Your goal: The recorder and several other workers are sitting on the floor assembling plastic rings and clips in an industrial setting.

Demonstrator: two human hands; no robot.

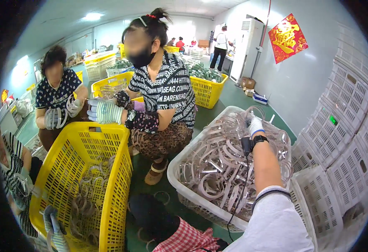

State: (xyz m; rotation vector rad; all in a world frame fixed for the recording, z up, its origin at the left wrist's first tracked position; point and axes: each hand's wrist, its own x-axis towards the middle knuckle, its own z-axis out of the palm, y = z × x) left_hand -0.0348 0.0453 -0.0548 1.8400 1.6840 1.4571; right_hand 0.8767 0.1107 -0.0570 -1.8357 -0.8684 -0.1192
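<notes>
My right hand (255,125), in a white glove, reaches to the far side of a white basket (176,178) heaped with translucent curved plastic bands (217,168). Its fingers are closed among the bands and partly hidden. A black watch and a small black device with a cord sit at that wrist. At the lower left, my left hand (57,231), in a striped glove with grey fingers, is beside a yellow basket (116,185). A pale plastic band (49,240) shows against it and seems held. More such bands lie at the bottom of the yellow basket.
Across from me, a masked person (161,90) crouches with gloved hands over the yellow basket. Another person (58,90) holds pale bands behind it, and a striped sleeve (15,155) shows at far left. Stacked white crates (339,113) line the right. Red-checked cloth (188,237) lies below.
</notes>
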